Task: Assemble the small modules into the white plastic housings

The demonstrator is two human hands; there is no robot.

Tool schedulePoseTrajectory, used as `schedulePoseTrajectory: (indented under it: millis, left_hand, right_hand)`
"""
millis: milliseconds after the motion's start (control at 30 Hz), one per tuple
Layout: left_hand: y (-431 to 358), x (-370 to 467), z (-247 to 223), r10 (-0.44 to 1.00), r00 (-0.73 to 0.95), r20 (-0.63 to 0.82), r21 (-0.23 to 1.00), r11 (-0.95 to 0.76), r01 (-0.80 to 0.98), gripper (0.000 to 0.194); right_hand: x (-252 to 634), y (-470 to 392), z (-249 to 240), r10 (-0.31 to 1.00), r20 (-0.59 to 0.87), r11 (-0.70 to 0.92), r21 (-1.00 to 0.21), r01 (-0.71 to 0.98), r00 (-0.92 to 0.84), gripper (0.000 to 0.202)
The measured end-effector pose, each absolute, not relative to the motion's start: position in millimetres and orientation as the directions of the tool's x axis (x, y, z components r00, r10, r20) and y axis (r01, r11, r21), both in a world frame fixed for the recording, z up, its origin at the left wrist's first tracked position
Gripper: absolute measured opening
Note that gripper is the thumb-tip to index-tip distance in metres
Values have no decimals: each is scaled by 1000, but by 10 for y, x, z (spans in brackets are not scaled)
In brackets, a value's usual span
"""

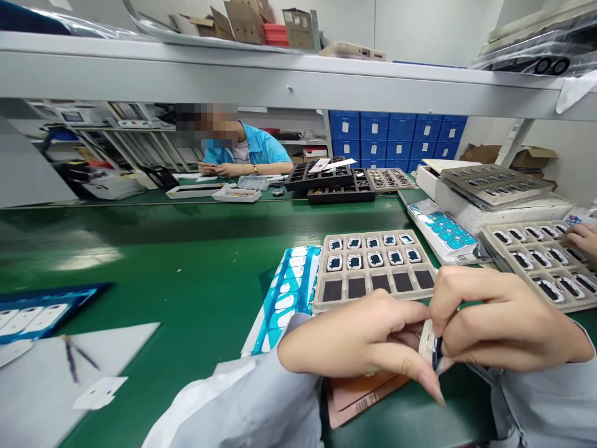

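Note:
A small white case with a dark inner face (425, 343), shaped like a smartwatch housing, is held on edge between both hands. My left hand (359, 342) grips it from the left, its thumb along the near side. My right hand (499, 320) pinches it from the right with curled fingers, which hide part of it. Just beyond my hands lies a beige tray (319, 300) with rows of similar white-rimmed dark parts; its front row of pockets shows only dark pads. Below my left wrist is an orange-pink plate (345, 407) with printed lettering.
A blue-and-white sticker sheet (285, 297) lies left of the tray. Another beige tray (494, 239) stands to the right, with another person's hand (584, 239) over it. Across the green table (186, 267) sits a person in blue (263, 149). Tweezers (71, 359) lie at left.

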State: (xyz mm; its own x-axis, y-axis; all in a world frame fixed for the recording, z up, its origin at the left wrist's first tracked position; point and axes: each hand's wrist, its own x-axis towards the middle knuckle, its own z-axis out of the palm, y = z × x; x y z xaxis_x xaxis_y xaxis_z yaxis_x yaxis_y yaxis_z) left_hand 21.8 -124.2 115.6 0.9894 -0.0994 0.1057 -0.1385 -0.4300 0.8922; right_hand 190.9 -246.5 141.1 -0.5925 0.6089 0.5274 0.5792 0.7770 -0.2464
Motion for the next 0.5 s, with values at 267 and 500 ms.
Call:
schedulePoseTrajectory:
  millis: [267, 500]
  left_hand:
    - [-1215, 235, 1180, -107, 991, 84, 898, -422, -122, 47]
    - [-1212, 224, 1192, -111, 991, 78, 934, -339, -111, 54]
  right_hand:
    - [1915, -2461, 1405, 579, 528, 800, -222, 557, -621, 23]
    - [1920, -2455, 1395, 545, 567, 815, -184, 549, -618, 29]
